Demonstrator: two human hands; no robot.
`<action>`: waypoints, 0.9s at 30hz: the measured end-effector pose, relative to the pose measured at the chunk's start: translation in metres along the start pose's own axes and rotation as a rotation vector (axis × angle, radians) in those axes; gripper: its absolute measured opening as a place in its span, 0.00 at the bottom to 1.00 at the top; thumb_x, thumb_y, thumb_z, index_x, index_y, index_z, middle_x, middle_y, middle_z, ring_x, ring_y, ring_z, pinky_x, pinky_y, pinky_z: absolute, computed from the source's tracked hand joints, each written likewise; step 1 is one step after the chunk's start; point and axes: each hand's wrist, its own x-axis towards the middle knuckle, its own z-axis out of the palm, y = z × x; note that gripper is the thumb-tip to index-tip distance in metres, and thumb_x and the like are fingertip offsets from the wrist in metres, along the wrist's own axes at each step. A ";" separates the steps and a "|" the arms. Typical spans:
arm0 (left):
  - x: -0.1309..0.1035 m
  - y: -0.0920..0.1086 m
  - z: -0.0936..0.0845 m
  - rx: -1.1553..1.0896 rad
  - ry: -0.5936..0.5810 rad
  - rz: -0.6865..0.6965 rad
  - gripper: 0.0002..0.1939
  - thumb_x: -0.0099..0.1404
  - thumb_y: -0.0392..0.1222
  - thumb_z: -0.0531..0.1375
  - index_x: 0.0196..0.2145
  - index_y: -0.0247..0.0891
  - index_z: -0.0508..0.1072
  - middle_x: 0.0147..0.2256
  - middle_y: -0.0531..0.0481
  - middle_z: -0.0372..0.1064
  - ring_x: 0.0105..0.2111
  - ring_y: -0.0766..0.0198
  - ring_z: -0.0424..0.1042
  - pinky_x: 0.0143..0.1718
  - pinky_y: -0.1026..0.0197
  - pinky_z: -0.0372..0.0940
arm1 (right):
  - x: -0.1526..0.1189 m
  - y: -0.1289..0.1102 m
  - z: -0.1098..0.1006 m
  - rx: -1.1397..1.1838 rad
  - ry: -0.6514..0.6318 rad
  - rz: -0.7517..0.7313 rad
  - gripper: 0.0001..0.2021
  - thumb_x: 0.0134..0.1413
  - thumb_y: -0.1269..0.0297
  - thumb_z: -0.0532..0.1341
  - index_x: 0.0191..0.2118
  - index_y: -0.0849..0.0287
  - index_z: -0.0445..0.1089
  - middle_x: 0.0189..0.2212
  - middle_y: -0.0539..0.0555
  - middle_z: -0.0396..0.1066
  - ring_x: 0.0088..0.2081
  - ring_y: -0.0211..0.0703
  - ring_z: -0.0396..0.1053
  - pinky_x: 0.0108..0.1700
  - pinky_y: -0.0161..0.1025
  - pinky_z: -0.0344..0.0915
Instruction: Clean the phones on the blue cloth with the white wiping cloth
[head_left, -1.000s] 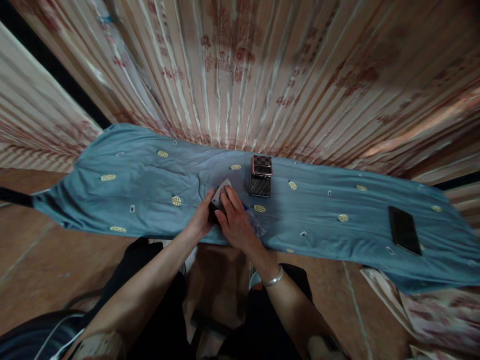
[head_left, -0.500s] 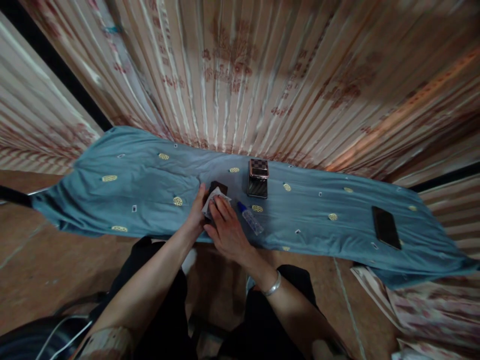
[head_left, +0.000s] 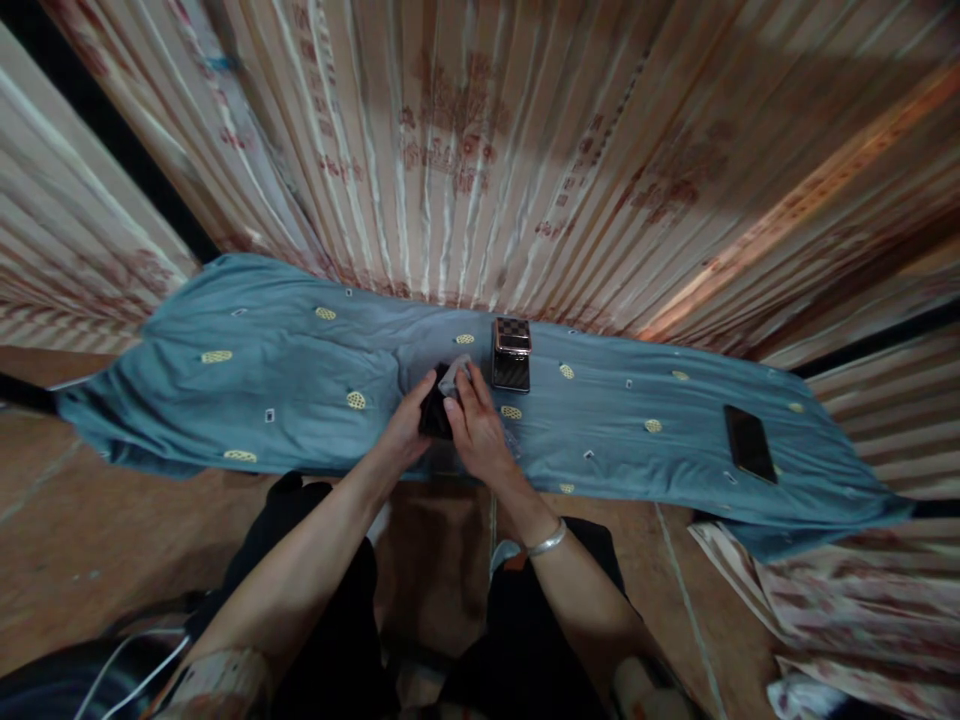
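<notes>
My left hand [head_left: 407, 425] grips the left edge of a black, flat rectangular object [head_left: 434, 414] just above the blue cloth cover, its thumb along the upper side. My right hand [head_left: 480, 428] pinches a pale wiping cloth [head_left: 452, 377] and presses it on the object's upper right part. What kind of object it is does not show. Partly hidden behind my right hand lies a small clear bottle [head_left: 513, 443]. Just beyond that hand stands a dark checkered device with a shiny copper edge [head_left: 512, 355], like a half-folded flip phone.
The narrow table wears a blue cover [head_left: 300, 360] with yellow printed patches. Toward its right end lies a dark phone [head_left: 750, 443]. A pleated, patterned curtain [head_left: 465, 200] hangs along the far edge. White cables [head_left: 142, 670] run at lower left.
My right hand and the cloth have moved up and right across the black object, baring more of its dark surface. My left hand has shifted slightly right. The bottle is now mostly covered.
</notes>
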 end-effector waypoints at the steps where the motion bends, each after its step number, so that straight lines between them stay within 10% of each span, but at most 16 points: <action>1: 0.000 0.001 -0.002 -0.004 -0.013 -0.002 0.11 0.67 0.45 0.61 0.38 0.35 0.80 0.35 0.45 0.81 0.43 0.55 0.80 0.47 0.59 0.73 | 0.000 0.000 0.002 0.019 0.005 0.019 0.28 0.72 0.59 0.48 0.71 0.68 0.53 0.71 0.69 0.52 0.72 0.53 0.50 0.71 0.54 0.56; 12: 0.000 0.026 -0.016 -0.149 0.082 0.071 0.16 0.72 0.41 0.55 0.30 0.34 0.76 0.24 0.51 0.76 0.22 0.67 0.73 0.29 0.66 0.70 | -0.021 -0.023 0.009 0.132 -0.119 -0.029 0.28 0.74 0.55 0.45 0.72 0.61 0.51 0.69 0.62 0.59 0.70 0.46 0.56 0.69 0.48 0.60; 27: -0.015 0.037 -0.014 -0.108 0.142 -0.101 0.33 0.77 0.51 0.39 0.44 0.24 0.77 0.25 0.41 0.77 0.26 0.57 0.78 0.30 0.60 0.73 | -0.008 -0.027 -0.009 -0.125 -0.079 -0.293 0.15 0.69 0.67 0.55 0.54 0.59 0.75 0.54 0.61 0.75 0.53 0.48 0.72 0.58 0.45 0.72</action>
